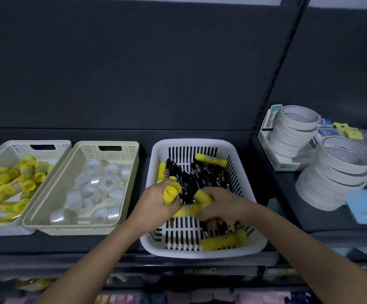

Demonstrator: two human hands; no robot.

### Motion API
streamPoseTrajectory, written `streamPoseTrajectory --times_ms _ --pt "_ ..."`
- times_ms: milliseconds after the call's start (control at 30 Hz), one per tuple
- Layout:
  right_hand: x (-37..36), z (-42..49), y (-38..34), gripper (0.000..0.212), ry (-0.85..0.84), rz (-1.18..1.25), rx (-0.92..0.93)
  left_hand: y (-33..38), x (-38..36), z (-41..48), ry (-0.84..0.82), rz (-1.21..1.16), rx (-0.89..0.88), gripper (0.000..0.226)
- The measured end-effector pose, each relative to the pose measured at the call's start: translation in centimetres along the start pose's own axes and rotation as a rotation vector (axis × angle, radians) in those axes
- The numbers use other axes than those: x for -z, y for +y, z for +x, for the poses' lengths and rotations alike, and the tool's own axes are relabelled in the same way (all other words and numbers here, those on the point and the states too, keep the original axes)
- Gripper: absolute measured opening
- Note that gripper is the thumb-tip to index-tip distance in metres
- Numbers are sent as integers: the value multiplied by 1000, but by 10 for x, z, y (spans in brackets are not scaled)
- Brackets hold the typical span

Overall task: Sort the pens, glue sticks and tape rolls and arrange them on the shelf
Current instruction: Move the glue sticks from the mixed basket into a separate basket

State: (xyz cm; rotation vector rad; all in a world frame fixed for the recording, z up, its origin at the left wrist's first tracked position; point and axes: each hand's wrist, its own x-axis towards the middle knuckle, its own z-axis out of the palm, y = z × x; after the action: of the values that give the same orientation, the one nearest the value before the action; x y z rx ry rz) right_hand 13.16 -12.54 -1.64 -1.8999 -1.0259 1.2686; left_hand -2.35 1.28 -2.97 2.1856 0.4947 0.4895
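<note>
A white slotted basket (252, 244) on the shelf holds a heap of black pens (202, 176) and loose yellow glue sticks (211, 160). Another glue stick (223, 240) lies at its near edge. Over the basket, my left hand (154, 202) grips several yellow glue sticks (170, 195) with their caps up. My right hand (219, 204) grips one more glue stick (202, 197) right beside the left hand. A cream bin (106, 145) holds clear tape rolls (103, 183). Further left, a bin (9, 145) holds glue sticks (13, 181).
Stacks of white tape rolls (333, 176) and a small box stand on the neighbouring shelf section to the right. A dark upright post (272, 88) divides the two sections. The dark back panel rises behind the bins. Lower shelves with coloured goods show below.
</note>
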Motion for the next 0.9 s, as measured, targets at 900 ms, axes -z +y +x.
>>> streamPoseTrajectory --times_ms 900 --pt "28 -26 2 32 497 1006 162 36 -48 35 -646 74 199 32"
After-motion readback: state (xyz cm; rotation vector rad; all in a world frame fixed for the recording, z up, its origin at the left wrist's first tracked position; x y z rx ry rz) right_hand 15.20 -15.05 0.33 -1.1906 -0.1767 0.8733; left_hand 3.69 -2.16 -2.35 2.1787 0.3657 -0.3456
